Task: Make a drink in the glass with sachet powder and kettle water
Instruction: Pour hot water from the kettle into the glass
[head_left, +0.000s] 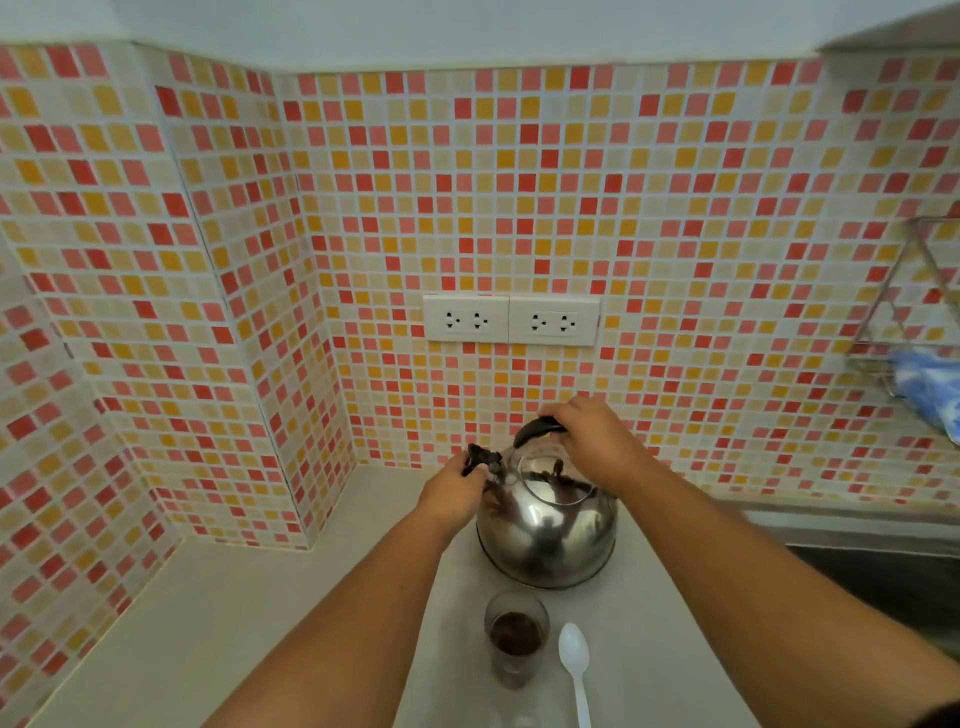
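Leftmost of the action, the left hand (451, 492) reaches to the spout cap (480, 460) of the stainless steel kettle (545, 525), its fingertips pinched on the black fitting (the fingers themselves are mostly hidden behind the knuckles, so how tightly they close cannot be told exactly). That spout points away to the left, toward the mosaic tiled wall (208, 260), and the kettle stands upright on the pale countertop (208, 623), its polished dome reflecting dark, blurred shapes. Nearer the camera, just in front of the kettle, stands the glass (517, 642), upright, clear and lightly tinted, with dark brown powder or liquid in its lower part; which of the two is hard to make out. Just beside it to the right lies a white plastic spoon (575, 665), bowl toward the kettle, handle running toward the viewer and cut off by the bottom edge. Above, the right hand (592, 441) is curled closed around the kettle's black handle (537, 428). A double wall socket (511, 318) sits above. Far right, a wire rack (914, 291) holding a blue cloth (930, 384) is cropped by the frame, as is a dark sink (883, 577).
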